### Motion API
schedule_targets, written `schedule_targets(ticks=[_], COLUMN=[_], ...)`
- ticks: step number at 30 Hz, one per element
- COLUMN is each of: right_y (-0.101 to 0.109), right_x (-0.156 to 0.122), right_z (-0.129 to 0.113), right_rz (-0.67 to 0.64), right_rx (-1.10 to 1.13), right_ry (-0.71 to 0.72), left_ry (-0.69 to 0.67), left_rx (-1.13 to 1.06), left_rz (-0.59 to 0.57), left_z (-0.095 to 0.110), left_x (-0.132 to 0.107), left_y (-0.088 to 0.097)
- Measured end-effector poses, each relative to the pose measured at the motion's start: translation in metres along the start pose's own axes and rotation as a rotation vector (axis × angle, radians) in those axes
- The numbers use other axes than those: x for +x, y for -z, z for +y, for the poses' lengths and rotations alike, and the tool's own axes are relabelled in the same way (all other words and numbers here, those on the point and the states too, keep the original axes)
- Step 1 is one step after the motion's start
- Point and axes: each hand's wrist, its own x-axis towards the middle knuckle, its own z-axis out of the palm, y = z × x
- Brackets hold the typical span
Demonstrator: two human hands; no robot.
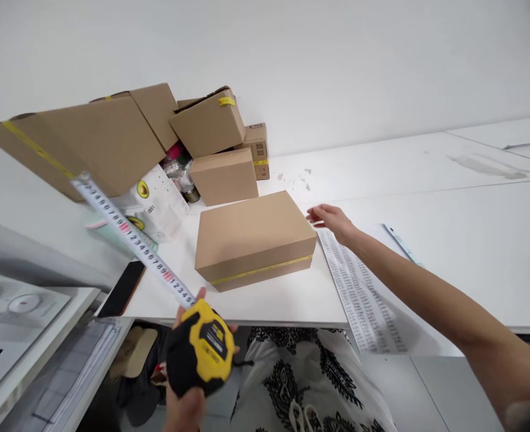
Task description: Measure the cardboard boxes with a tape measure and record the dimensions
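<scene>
My left hand [185, 408] is closed around a yellow and black tape measure [214, 348] in front of the table edge. Its white blade [134, 240] is pulled out and slants up to the left, with the metal end hook high in the air. A closed brown cardboard box [255, 234] with a yellow strip along its front side lies on the table. My right hand [330, 221] is at the box's right end, fingers loosely bent and apart, holding nothing. Whether its fingertips touch the box I cannot tell.
More cardboard boxes [222, 177] are stacked at the back left, beside a white carton with avocado pictures [159, 192]. Printed sheets [359, 294] lie right of the box and overhang the front edge. A dark flat object [123, 288] rests at the left edge. A wall stands behind.
</scene>
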Motion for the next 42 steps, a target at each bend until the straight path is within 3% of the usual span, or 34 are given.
schedule_targets(ticks=[4, 8, 11, 14, 18, 21, 24, 26, 29, 32, 35, 42], right_y=[0.013, 0.013, 0.017, 0.018, 0.003, -0.014, -0.027, -0.029, -0.028, -0.028, -0.033, -0.06], right_x=[-0.054, -0.093, -0.112, -0.121, -0.11, -0.096, -0.086, -0.079, -0.064, -0.041, -0.022, 0.001], right_z=[0.029, 0.012, -0.017, -0.042, -0.055, -0.056, -0.057, -0.057, -0.057, -0.061, -0.071, -0.096], right_rz=[-0.253, -0.458, -0.411, -0.26, -0.124, -0.129, -0.149, -0.141, -0.07, -0.077, -0.13, -0.271], right_rx=[-0.017, -0.103, -0.207, -0.242, -0.214, -0.183, -0.179, -0.223, -0.357, -0.481, -0.553, -0.616], right_ry=[-0.059, 0.031, 0.128, 0.236, 0.244, 0.184, 0.194, 0.255, 0.46, 0.648, 0.691, 0.615], left_ry=[-0.217, -0.206, -0.277, -0.365, -0.485, -0.513, -0.412, -0.218, 0.129, 0.321, 0.335, 0.183], left_rx=[-0.004, -0.061, -0.069, -0.057, -0.037, -0.034, -0.048, -0.076, -0.146, -0.195, -0.206, -0.335], left_rz=[0.213, 0.125, 0.014, -0.048, -0.063, -0.086, -0.152, -0.247, -0.345, -0.298, -0.338, -0.434], left_z=[-0.004, 0.0, 0.026, 0.059, 0.086, 0.081, 0.061, 0.045, 0.027, 0.019, 0.017, 0.004], left_x=[0.02, 0.045, 0.049, 0.05, 0.061, 0.061, 0.04, 0.019, -0.009, -0.022, -0.019, -0.001], left_y=[0.018, 0.027, 0.032, 0.022, -0.014, -0.044, -0.069, -0.08, -0.087, -0.091, -0.101, -0.137])
